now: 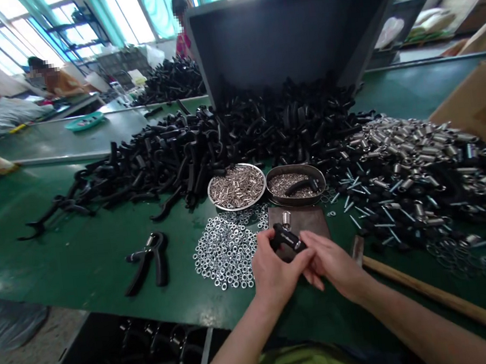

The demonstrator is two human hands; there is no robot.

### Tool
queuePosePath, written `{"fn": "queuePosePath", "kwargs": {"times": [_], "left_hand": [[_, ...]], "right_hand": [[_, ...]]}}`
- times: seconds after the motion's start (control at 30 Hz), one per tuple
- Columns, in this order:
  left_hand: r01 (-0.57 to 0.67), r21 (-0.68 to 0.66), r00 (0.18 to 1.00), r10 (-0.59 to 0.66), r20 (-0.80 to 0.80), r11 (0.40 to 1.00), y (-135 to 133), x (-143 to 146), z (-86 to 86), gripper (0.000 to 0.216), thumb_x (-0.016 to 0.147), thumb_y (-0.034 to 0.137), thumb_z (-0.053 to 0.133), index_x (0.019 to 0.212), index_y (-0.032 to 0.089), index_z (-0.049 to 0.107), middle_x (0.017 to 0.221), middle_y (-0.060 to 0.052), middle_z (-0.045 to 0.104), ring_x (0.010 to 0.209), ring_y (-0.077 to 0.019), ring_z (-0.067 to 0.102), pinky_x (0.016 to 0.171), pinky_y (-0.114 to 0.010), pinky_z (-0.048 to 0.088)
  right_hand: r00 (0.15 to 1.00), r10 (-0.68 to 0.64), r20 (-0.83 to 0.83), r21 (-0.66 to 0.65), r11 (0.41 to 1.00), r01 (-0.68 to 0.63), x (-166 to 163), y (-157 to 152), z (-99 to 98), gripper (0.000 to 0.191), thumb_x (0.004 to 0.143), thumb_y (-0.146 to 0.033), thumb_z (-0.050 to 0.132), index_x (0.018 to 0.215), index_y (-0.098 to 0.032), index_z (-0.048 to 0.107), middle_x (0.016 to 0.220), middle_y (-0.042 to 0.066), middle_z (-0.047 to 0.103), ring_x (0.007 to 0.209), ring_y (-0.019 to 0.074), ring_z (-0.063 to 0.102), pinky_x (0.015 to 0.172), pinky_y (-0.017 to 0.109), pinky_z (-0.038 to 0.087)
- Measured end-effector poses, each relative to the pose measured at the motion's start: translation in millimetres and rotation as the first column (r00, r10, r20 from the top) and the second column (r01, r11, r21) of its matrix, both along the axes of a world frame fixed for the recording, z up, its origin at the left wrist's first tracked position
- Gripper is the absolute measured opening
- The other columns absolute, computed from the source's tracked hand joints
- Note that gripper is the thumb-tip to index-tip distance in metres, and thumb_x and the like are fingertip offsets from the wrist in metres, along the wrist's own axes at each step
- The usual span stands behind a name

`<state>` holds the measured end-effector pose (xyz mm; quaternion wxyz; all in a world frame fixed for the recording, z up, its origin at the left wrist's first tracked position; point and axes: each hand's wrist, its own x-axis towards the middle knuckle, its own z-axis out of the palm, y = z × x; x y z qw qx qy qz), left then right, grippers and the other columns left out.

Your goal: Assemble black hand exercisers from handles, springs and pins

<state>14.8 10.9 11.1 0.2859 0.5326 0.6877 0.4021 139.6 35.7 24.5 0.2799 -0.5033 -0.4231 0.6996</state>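
Observation:
My left hand (273,268) is closed round a small black plastic handle part (287,238), held just above a dark metal block (303,222) with a short metal sleeve (286,219) standing on it. My right hand (332,262) meets the left one, its fingertips pinched at the part's near end. A spread of small silver washers (227,253) lies to the left of the hands. Behind them stand a round dish of metal pins (237,186) and a second dish of tiny nuts (295,185) with a black part lying in it.
A big heap of black handle parts (204,145) fills the green table (60,265), spilling from a tilted grey bin (296,26). Springs and bolts (415,169) pile up at right. An assembled hand gripper (149,261) lies left. A wooden handle (446,299) crosses the near right. Other people work behind.

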Motion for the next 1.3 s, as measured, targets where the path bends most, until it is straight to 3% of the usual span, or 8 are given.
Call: {"fn": "queuePosePath", "kwargs": {"times": [0.1, 0.2, 0.3, 0.47, 0.77, 0.93, 1.0, 1.3], "left_hand": [[0.157, -0.098, 0.963, -0.175, -0.207, 0.983, 8, -12, -0.2, 0.058, 0.062, 0.054, 0.070, 0.102, 0.019, 0.047, 0.087, -0.006, 0.063, 0.078, -0.0245, 0.062, 0.068, -0.036, 0.047], [0.288, -0.144, 0.850, -0.322, -0.416, 0.947, 15, -16, -4.4, 0.054, 0.063, 0.053, 0.069, 0.100, 0.019, 0.051, 0.087, -0.008, 0.064, 0.080, -0.0265, 0.062, 0.068, -0.036, 0.047], [0.402, -0.118, 0.736, -0.397, -0.548, 0.908, 17, -14, -10.8, 0.048, 0.065, 0.051, 0.069, 0.096, 0.017, 0.055, 0.092, -0.011, 0.062, 0.088, -0.0293, 0.058, 0.075, -0.041, 0.046], [0.436, -0.033, 0.736, -0.377, -0.562, 0.899, 12, -12, -21.8, 0.053, 0.068, 0.050, 0.068, 0.106, 0.016, 0.055, 0.103, -0.011, 0.058, 0.096, -0.0290, 0.052, 0.083, -0.045, 0.044], [0.421, -0.033, 0.783, -0.381, -0.491, 0.907, 17, -14, -22.4, 0.056, 0.058, 0.045, 0.077, 0.103, 0.018, 0.058, 0.102, -0.008, 0.057, 0.095, -0.0270, 0.051, 0.082, -0.043, 0.045], [0.418, -0.049, 0.778, -0.385, -0.496, 0.907, 19, -14, -21.0, 0.054, 0.057, 0.044, 0.077, 0.101, 0.018, 0.059, 0.099, -0.008, 0.058, 0.093, -0.0268, 0.051, 0.082, -0.043, 0.045], [0.421, -0.042, 0.777, -0.384, -0.500, 0.906, 19, -15, -21.9, 0.054, 0.057, 0.044, 0.077, 0.100, 0.018, 0.058, 0.099, -0.007, 0.058, 0.094, -0.0269, 0.051, 0.082, -0.042, 0.044], [0.434, -0.032, 0.766, -0.388, -0.513, 0.900, 18, -14, -22.2, 0.050, 0.058, 0.041, 0.077, 0.098, 0.019, 0.057, 0.095, -0.006, 0.058, 0.091, -0.0253, 0.052, 0.080, -0.040, 0.044]], "right_hand": [[0.876, 0.201, 0.438, 0.289, 0.891, -0.349, 6, 41, 4.9, 0.030, 0.088, -0.042, 0.040, 0.070, -0.020, 0.048, 0.045, -0.003, 0.053, 0.037, 0.0106, 0.047, 0.039, 0.022, 0.035], [0.705, -0.105, 0.702, 0.619, 0.580, -0.530, -13, 89, 11.9, 0.016, 0.087, -0.025, 0.047, 0.078, -0.018, 0.059, 0.068, 0.002, 0.065, 0.061, 0.0133, 0.058, 0.059, 0.026, 0.044], [0.657, -0.204, 0.726, 0.677, 0.383, -0.629, -54, 128, 13.3, 0.017, 0.088, -0.015, 0.046, 0.085, -0.017, 0.063, 0.093, 0.008, 0.065, 0.092, 0.0186, 0.056, 0.080, 0.031, 0.042], [0.604, -0.172, 0.779, 0.627, 0.236, -0.742, -106, 157, 6.7, 0.021, 0.087, -0.006, 0.043, 0.084, -0.012, 0.064, 0.094, 0.014, 0.063, 0.101, 0.0227, 0.049, 0.086, 0.035, 0.039], [0.641, -0.164, 0.750, 0.656, 0.301, -0.692, -88, 160, 12.6, 0.023, 0.088, -0.009, 0.045, 0.095, -0.013, 0.066, 0.096, 0.010, 0.065, 0.097, 0.0180, 0.053, 0.085, 0.030, 0.039], [0.796, -0.054, 0.603, 0.671, 0.574, -0.470, -27, 113, 14.9, 0.019, 0.087, -0.027, 0.052, 0.091, -0.016, 0.066, 0.075, 0.001, 0.066, 0.068, 0.0128, 0.058, 0.066, 0.026, 0.044], [0.832, -0.056, 0.552, 0.668, 0.627, -0.402, -1, 88, 6.2, 0.013, 0.083, -0.026, 0.057, 0.078, -0.018, 0.066, 0.075, 0.001, 0.066, 0.073, 0.0145, 0.058, 0.070, 0.029, 0.044], [0.747, -0.140, 0.650, 0.699, 0.498, -0.514, 17, 52, -29.8, 0.015, 0.084, -0.017, 0.055, 0.069, -0.017, 0.058, 0.074, 0.004, 0.061, 0.082, 0.0178, 0.051, 0.074, 0.031, 0.043]]}}
